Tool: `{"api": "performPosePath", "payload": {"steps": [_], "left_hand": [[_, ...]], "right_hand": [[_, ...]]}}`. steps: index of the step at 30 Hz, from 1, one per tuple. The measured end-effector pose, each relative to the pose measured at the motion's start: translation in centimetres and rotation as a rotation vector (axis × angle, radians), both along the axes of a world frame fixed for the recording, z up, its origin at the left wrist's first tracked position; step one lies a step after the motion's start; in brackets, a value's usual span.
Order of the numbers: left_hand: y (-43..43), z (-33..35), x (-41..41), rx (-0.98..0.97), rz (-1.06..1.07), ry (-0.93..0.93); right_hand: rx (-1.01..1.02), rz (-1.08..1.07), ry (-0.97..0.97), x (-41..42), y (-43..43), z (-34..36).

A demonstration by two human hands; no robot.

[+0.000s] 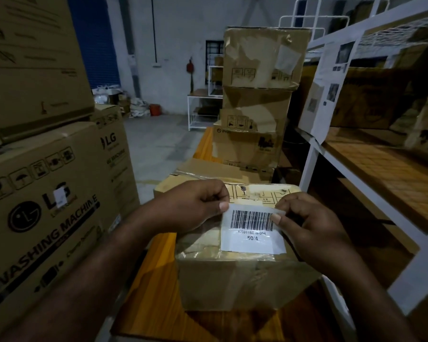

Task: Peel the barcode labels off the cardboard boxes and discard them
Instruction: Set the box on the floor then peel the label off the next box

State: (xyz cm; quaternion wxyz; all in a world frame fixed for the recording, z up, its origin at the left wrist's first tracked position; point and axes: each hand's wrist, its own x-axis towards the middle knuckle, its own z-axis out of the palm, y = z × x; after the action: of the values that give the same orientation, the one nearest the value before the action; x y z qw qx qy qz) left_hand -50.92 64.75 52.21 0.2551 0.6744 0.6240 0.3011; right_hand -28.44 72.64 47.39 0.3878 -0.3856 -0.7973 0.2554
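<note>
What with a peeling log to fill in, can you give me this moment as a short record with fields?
place: storeroom aisle with stacked cartons
target: cardboard box in front of the person
label: barcode label printed 50/4, top edge lifted, lower part flat on the box
left hand: left hand pinches the top left corner
right hand: right hand pinches the top right corner
nearby: LG washing machine box at left bears a small white sticker; white shelf rack at right
status: label not yet off
</note>
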Motion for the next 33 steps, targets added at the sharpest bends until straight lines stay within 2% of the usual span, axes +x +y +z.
{"api": "performPosePath", "payload": {"steps": [4, 9, 12, 19, 25, 30, 33], "left_hand": [[0.1, -0.1, -0.2, -0.013, -0.013, -0.110], [0.6, 0.0, 0.0, -0.015, -0.004, 0.113], [1.1, -0.3, -0.1, 0.021, -0.021, 0.128], [1.2, -0.9, -0.7, 0.078, -0.044, -0.078], [1.5, -1.5, -0.6, 0.148, -0.014, -0.314], [1.8, -1.1, -0.3, 0.123, 0.005, -0.419], [2.2, -0.8, 0.4, 0.101, 0.018, -0.544]], "right_hand": [[0.036, 0.014, 0.002, -0.2, 0.3, -0.1], [0.046, 0.038, -0.002, -0.3, 0.5, -0.1], [0.042, 0.044, 0.003, -0.3, 0.9, -0.2], [-0.054, 0.106, 0.093, -0.7, 1.4, -0.1], [-0.320, 0.196, 0.257, -0.8, 1.9, 0.0], [-0.342, 0.198, 0.378, -0.7, 1.9, 0.6], [-0.340, 0.180, 0.448, -0.6, 1.8, 0.9]]}}
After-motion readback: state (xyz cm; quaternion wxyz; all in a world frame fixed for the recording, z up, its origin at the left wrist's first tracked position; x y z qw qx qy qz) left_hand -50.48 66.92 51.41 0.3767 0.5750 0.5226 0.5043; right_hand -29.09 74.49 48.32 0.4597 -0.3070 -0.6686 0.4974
